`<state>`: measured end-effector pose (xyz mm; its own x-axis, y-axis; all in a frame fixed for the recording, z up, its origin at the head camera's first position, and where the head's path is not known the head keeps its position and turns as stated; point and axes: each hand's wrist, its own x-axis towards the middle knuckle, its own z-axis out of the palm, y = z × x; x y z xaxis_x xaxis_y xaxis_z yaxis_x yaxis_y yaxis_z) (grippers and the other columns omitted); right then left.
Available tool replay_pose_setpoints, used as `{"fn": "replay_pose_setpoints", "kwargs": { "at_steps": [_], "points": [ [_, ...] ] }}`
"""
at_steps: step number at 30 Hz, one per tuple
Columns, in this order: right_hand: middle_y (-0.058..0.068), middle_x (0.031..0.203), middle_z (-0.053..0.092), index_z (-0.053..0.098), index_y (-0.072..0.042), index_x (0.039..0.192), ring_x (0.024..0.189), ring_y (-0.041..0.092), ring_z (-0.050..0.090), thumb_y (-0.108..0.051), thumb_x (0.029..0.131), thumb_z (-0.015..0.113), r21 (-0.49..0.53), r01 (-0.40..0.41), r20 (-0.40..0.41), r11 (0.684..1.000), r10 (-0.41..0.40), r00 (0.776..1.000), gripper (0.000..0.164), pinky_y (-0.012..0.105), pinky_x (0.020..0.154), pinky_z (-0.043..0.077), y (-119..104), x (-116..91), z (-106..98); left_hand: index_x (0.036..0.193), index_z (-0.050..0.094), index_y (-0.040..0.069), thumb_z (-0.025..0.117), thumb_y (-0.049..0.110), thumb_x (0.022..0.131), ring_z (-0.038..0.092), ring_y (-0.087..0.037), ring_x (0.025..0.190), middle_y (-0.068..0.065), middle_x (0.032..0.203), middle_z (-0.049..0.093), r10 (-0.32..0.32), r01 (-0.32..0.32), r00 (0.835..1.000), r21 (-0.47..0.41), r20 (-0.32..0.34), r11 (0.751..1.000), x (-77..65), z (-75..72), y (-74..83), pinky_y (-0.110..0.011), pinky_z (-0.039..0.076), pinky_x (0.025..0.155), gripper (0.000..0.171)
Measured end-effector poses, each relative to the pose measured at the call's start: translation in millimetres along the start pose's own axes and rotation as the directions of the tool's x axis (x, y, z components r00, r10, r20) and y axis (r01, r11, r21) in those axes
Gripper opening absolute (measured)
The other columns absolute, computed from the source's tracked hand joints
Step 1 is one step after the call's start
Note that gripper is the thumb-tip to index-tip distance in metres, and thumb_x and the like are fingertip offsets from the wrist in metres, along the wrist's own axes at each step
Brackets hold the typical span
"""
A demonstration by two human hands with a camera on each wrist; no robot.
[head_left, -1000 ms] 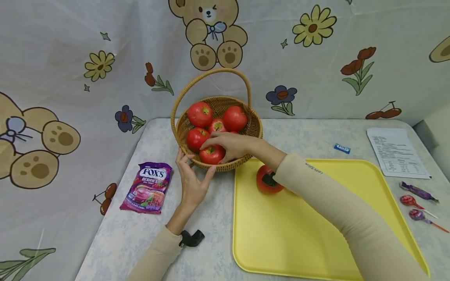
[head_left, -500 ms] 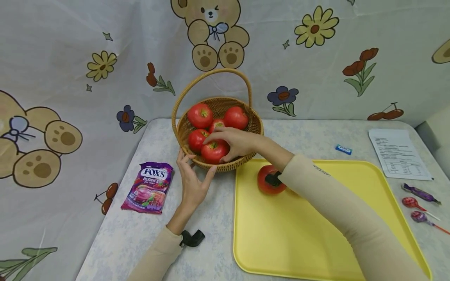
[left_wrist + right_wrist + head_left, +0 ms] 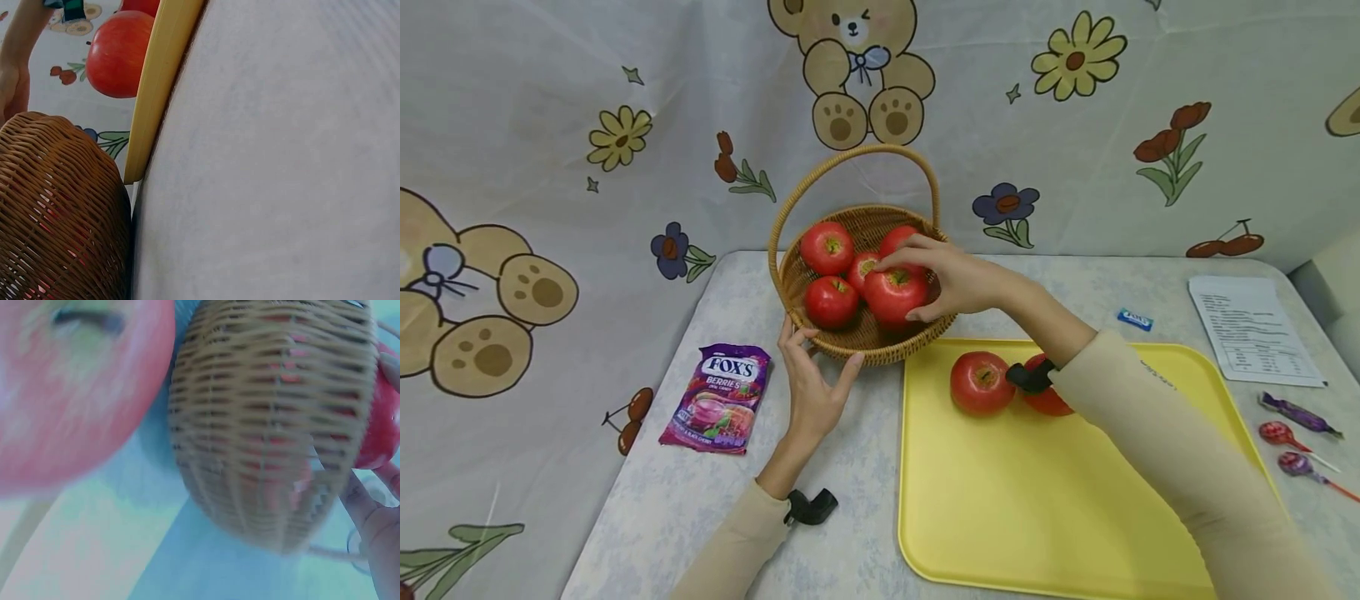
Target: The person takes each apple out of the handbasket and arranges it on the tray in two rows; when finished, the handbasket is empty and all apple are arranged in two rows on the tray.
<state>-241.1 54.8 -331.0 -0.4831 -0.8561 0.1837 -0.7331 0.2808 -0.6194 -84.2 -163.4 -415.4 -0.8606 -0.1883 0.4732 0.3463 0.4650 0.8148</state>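
My right hand (image 3: 951, 275) grips a large red apple (image 3: 895, 298) between thumb and fingers, over the right side of a wicker basket (image 3: 880, 357). In the right wrist view, fingertips lie along that apple (image 3: 384, 425) past the basket's rim. Several other red apples (image 3: 832, 302) sit inside the basket. My left hand (image 3: 812, 392) rests against the basket's front left side, thumb and fingers spread at the rim. Two more apples (image 3: 982, 383) stand on a yellow tray (image 3: 1000, 517), one partly covered by my right wrist's black camera strap.
A purple candy bag (image 3: 718, 398) lies left of the basket. Beyond the tray are a small blue candy (image 3: 1135, 319), a printed sheet (image 3: 1255, 329), a wrapped candy (image 3: 1298, 414) and two lollipops (image 3: 1300, 465). The basket's tall handle (image 3: 850, 152) arches upward.
My right hand has moved the gripped apple rightward and up from the basket's front. The second apple on the tray has come into sight. My left hand has stayed at the rim.
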Motion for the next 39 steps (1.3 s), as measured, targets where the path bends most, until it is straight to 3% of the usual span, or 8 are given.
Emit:
{"fn": "replay_pose_setpoints", "kwargs": {
  "at_steps": [6, 13, 19, 26, 31, 39],
  "points": [
    [0.004, 0.134, 0.047, 0.056, -0.022, 0.136, 0.114, 0.018, 0.05, -0.012, 0.075, 0.084, -0.001, -0.037, -0.071, 0.999, 0.036, 0.997, 0.068, 0.034, 0.072, 0.057, -0.4, -33.7, -23.4, 0.118, 0.029, -0.012, 0.072, 0.008, 0.085, 0.005, -0.047, 0.147, -0.037, 0.153, 0.002, 0.001, -0.001, 1.0, -0.001, 0.0, 1.0, -0.1, 0.5, -1.0, -0.061, 0.035, 0.103, 0.057],
    [0.005, 0.136, 0.047, 0.056, -0.021, 0.137, 0.118, 0.019, 0.049, -0.005, 0.073, 0.085, -0.045, -0.049, -0.135, 0.998, 0.043, 0.99, 0.072, 0.031, 0.072, 0.058, -3.7, -68.8, -51.2, 0.119, 0.03, -0.01, 0.072, 0.008, 0.086, 0.004, -0.047, 0.147, -0.036, 0.154, 0.002, -0.007, 0.007, 1.0, 0.011, -0.002, 1.0, -0.2, -0.9, 0.4, -0.061, 0.035, 0.102, 0.056],
    [0.006, 0.136, 0.047, 0.056, -0.019, 0.136, 0.118, 0.017, 0.047, -0.005, 0.071, 0.087, -0.096, -0.141, -0.169, 0.985, 0.123, 0.978, 0.074, 0.02, 0.073, 0.054, -5.5, -109.7, -62.5, 0.119, 0.03, -0.01, 0.072, 0.008, 0.086, 0.002, -0.045, 0.148, -0.036, 0.154, 0.002, -0.007, 0.007, 1.0, 0.006, 0.0, 1.0, -0.2, -0.3, -0.1, -0.061, 0.034, 0.103, 0.057],
    [0.003, 0.132, 0.05, 0.057, -0.015, 0.135, 0.113, -0.005, 0.043, 0.001, 0.062, 0.09, -0.152, -0.204, -0.242, 0.967, 0.164, 0.956, 0.082, 0.017, 0.071, 0.054, 1.5, -167.6, -60.5, 0.119, 0.03, -0.011, 0.072, 0.007, 0.085, 0.004, -0.047, 0.147, -0.037, 0.153, 0.003, 0.009, -0.009, 1.0, 0.01, -0.002, 1.0, 0.4, 1.0, 0.4, -0.06, 0.036, 0.102, 0.056],
    [0.001, 0.132, 0.049, 0.057, -0.013, 0.134, 0.113, -0.007, 0.041, 0.002, 0.058, 0.092, -0.148, -0.28, -0.29, 0.949, 0.229, 0.929, 0.085, 0.008, 0.071, 0.049, 3.7, -207.8, -49.9, 0.118, 0.03, -0.009, 0.072, 0.006, 0.085, 0.005, -0.048, 0.146, -0.038, 0.152, 0.003, 0.015, -0.015, 1.0, 0.018, 0.001, 1.0, 0.7, 1.6, 1.5, -0.059, 0.037, 0.101, 0.055],
    [-0.015, 0.129, 0.045, 0.059, -0.012, 0.132, 0.112, -0.007, 0.041, 0.008, 0.054, 0.091, -0.127, -0.389, -0.352, 0.913, 0.325, 0.878, 0.086, 0.01, 0.065, 0.05, 12.9, -260.4, -29.5, 0.117, 0.03, -0.011, 0.072, 0.006, 0.085, 0.004, -0.047, 0.147, -0.038, 0.153, 0.003, 0.016, -0.016, 1.0, 0.015, 0.001, 1.0, 0.2, 0.8, 1.8, -0.059, 0.037, 0.101, 0.056]
  ]
}}
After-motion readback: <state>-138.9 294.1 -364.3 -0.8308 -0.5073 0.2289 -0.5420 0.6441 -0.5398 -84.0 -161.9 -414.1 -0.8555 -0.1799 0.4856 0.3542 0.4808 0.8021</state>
